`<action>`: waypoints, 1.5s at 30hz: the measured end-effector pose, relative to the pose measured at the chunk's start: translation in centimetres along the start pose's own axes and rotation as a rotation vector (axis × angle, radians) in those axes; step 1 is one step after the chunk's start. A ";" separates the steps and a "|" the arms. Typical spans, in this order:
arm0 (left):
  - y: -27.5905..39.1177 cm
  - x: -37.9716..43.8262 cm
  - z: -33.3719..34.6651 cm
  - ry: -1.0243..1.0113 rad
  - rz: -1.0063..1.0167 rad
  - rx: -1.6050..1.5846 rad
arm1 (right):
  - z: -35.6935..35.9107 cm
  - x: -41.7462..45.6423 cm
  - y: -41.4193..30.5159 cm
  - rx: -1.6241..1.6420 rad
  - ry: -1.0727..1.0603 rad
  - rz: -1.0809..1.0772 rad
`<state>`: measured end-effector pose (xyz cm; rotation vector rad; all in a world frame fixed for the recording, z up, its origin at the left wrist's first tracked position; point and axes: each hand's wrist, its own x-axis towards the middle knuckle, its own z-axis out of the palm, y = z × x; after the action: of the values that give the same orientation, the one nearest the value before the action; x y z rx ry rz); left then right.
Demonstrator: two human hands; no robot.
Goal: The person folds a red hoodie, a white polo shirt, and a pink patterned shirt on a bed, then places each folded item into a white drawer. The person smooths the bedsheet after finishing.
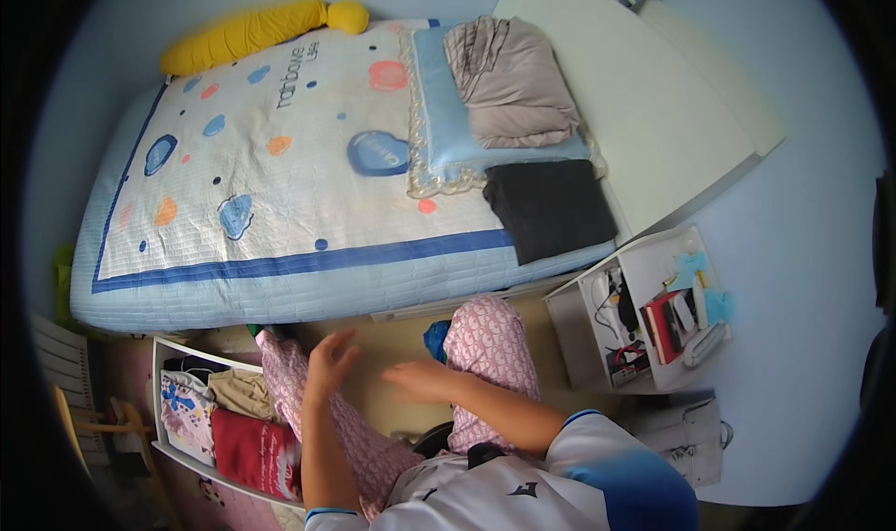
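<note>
My left hand (332, 364) is raised above my left knee, its fingers apart and nothing in it. Opposite it, my right hand (418, 381) reaches inward over the gap between my legs, palm down and holding nothing; its fingers are slightly blurred. Pink patterned trousers (493, 335) cover my legs. To the left of my left leg is a white drawer (159, 391) with folded clothes, among them a dark red garment (253, 454), a tan garment (241, 393) and a white printed garment (185, 419). On the bed's near right corner lies a folded black cloth (553, 205).
Ahead stands a bed with a printed quilt (301, 202), a blue pillow (441, 132), a folded grey-brown blanket (514, 86) and a yellow bolster (245, 37). At right are an open-shelved cabinet (574, 335) with small items and a grey bag (682, 440).
</note>
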<state>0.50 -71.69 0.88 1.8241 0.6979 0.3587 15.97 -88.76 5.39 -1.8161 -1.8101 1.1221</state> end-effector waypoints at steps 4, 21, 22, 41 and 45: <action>-2.8 -3.6 5.8 -0.031 -0.016 -0.081 | 1.1 -1.5 1.6 -0.091 -0.005 0.065; -6.6 -9.3 13.6 -0.230 0.025 0.273 | 6.5 -3.2 2.9 -0.201 -0.078 -0.016; -6.9 -9.3 13.7 -0.228 0.032 0.281 | 6.4 -3.2 2.8 -0.194 -0.077 -0.016; -5.4 -8.8 13.7 -0.202 -0.050 0.278 | 6.7 -2.4 3.6 -0.171 -0.046 0.001; -5.8 -9.0 13.7 -0.199 -0.048 0.260 | 6.7 -2.5 3.3 -0.149 -0.045 0.002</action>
<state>-0.62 -86.22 -8.64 2.0511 0.6711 0.0533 13.71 -93.52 -0.52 -1.8892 -1.9649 1.0629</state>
